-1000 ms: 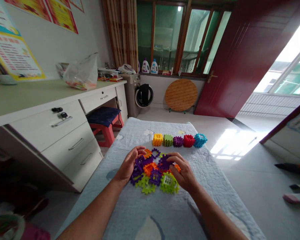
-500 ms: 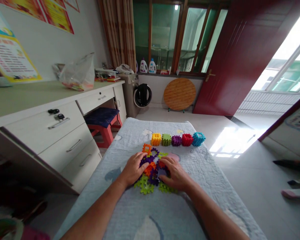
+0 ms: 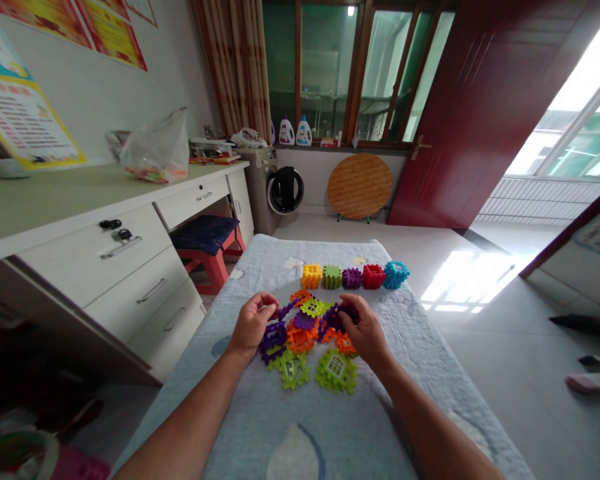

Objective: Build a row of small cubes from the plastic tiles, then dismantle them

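Orange, purple and green notched plastic pieces lie in a loose pile, with an orange piece point(image 3: 303, 338) in the middle. Nearest me are two flat green pieces, one on the left point(image 3: 293, 369) and one with a window grid point(image 3: 335, 367). My left hand point(image 3: 257, 323) pinches a thin purple piece point(image 3: 287, 309) at the pile's left side. On the right, my right hand point(image 3: 364, 328) grips dark purple pieces point(image 3: 334, 319); how many is unclear. Behind the pile stands a row of cubes: yellow point(image 3: 311, 277), green point(image 3: 332, 277), purple point(image 3: 351, 278), red point(image 3: 373, 277) and blue point(image 3: 396, 275).
A pale blue patterned cloth point(image 3: 380, 427) covers the table. To the left are a white desk point(image 3: 125, 247) with drawers and a red stool point(image 3: 215, 263) with a dark seat. A round wooden tabletop point(image 3: 360, 187) leans on the far wall.
Both hands have lifted off the pile and moved apart, now with purple pieces in their fingers. Pieces in the pile have shifted, and the near green pieces are uncovered.
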The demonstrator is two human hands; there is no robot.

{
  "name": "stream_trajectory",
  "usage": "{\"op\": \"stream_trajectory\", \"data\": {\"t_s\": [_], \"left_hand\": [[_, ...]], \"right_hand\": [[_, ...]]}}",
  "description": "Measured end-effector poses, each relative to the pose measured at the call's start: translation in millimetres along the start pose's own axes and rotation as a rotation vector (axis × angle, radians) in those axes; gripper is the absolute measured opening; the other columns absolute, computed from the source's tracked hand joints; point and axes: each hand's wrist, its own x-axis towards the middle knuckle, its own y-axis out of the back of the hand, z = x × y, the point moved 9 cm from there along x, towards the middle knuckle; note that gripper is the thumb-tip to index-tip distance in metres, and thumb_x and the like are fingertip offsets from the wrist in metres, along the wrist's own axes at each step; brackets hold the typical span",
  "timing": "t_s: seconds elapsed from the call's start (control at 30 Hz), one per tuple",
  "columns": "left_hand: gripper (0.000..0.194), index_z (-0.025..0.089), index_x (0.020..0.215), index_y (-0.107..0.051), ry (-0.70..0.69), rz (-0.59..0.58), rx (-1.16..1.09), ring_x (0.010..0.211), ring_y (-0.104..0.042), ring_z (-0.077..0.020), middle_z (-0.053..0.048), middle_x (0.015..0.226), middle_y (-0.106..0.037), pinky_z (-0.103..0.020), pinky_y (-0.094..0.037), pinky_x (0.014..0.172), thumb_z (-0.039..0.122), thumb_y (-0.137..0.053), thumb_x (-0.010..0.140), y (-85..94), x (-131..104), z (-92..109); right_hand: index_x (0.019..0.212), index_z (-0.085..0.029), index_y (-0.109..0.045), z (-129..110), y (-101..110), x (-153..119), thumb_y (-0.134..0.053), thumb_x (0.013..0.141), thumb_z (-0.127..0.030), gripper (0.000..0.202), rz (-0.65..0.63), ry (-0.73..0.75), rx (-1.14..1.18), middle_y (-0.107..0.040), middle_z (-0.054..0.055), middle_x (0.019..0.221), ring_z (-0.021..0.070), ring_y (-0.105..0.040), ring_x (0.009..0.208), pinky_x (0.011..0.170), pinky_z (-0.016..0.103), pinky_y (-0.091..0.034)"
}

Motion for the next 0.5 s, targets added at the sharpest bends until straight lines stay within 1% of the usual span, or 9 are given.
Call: {"op": "stream_trajectory", "data": {"t_s": [0.07, 0.1, 0.17, 0.27, 0.33, 0.4, 0.43, 0.5], "left_hand": [[0.018, 0.018, 0.078, -0.055, 0.033, -0.002, -0.066, 0.072, -0.063, -0.0159, 0.001, 0.074, -0.064, -0.029, -0.049, 0.073, 0.031, -0.064, 0.071, 0.7, 1.2, -3.8], [0.018, 0.018, 0.077, -0.055, 0.030, -0.010, -0.072, 0.074, -0.063, -0.0162, 0.000, 0.074, -0.064, -0.029, -0.049, 0.074, 0.032, -0.064, 0.071, 0.4, 1.8, -4.0], [0.017, 0.018, 0.081, -0.057, -0.015, -0.015, -0.036, 0.079, -0.062, -0.0169, -0.001, 0.078, -0.065, -0.030, -0.049, 0.077, 0.032, -0.063, 0.073, 1.2, 2.8, -1.1], [0.021, 0.018, 0.094, -0.061, -0.102, -0.055, 0.113, 0.091, -0.061, -0.0188, -0.004, 0.092, -0.065, -0.033, -0.048, 0.084, 0.029, -0.060, 0.075, -0.8, 2.4, 4.4], [0.027, 0.019, 0.101, -0.062, -0.153, -0.145, 0.241, 0.099, -0.059, -0.0203, -0.006, 0.102, -0.063, -0.035, -0.048, 0.089, 0.024, -0.059, 0.074, -8.9, -0.6, 6.8], [0.032, 0.021, 0.103, -0.063, -0.209, -0.259, 0.355, 0.106, -0.057, -0.0215, -0.006, 0.110, -0.060, -0.036, -0.047, 0.093, 0.017, -0.058, 0.071, -20.7, -6.2, 9.6], [0.035, 0.022, 0.104, -0.063, -0.239, -0.304, 0.394, 0.109, -0.056, -0.0218, -0.006, 0.112, -0.059, -0.036, -0.047, 0.094, 0.015, -0.058, 0.070, -26.1, -9.5, 11.4], [0.036, 0.022, 0.104, -0.063, -0.280, -0.358, 0.440, 0.112, -0.054, -0.0217, -0.007, 0.117, -0.056, -0.034, -0.048, 0.092, 0.012, -0.055, 0.070, -34.0, -14.9, 14.7]], "right_hand": [[0.113, -0.020, -0.055, 8.2, 4.1, -0.4, -0.051, 0.085, -0.023, 0.028, 0.034, -0.057, 0.038, -0.060, 0.001, 0.085, 0.0146, -0.058, 0.075, 0.072, 0.028, -0.049], [0.113, -0.020, -0.055, 9.8, 3.6, -0.8, -0.050, 0.086, -0.025, 0.028, 0.025, -0.070, 0.060, -0.060, 0.001, 0.084, 0.0140, -0.058, 0.073, 0.070, 0.027, -0.048], [0.112, -0.021, -0.056, 7.0, -2.0, -1.5, -0.049, 0.087, -0.027, 0.026, -0.049, -0.067, 0.095, -0.062, 0.000, 0.083, 0.0139, -0.058, 0.073, 0.070, 0.027, -0.048], [0.103, -0.022, -0.061, -3.8, -11.5, -2.9, -0.047, 0.089, -0.028, 0.021, -0.183, -0.037, 0.076, -0.066, 0.002, 0.088, 0.0159, -0.060, 0.083, 0.079, 0.030, -0.047], [0.097, -0.022, -0.063, -11.0, -15.5, -3.5, -0.047, 0.089, -0.025, 0.019, -0.240, -0.001, 0.015, -0.066, 0.003, 0.092, 0.0172, -0.060, 0.088, 0.083, 0.032, -0.046], [0.096, -0.022, -0.064, -18.0, -22.0, -5.2, -0.051, 0.085, -0.020, 0.018, -0.305, 0.064, -0.046, -0.065, 0.004, 0.094, 0.0184, -0.059, 0.091, 0.086, 0.034, -0.046], [0.098, -0.021, -0.065, -20.9, -26.7, -6.8, -0.054, 0.081, -0.017, 0.021, -0.345, 0.101, -0.071, -0.065, 0.005, 0.095, 0.0190, -0.058, 0.092, 0.086, 0.035, -0.045], [0.103, -0.020, -0.064, -23.7, -35.1, -10.2, -0.059, 0.073, -0.011, 0.032, -0.410, 0.158, -0.104, -0.064, 0.006, 0.099, 0.0201, -0.057, 0.095, 0.088, 0.036, -0.045]]}}
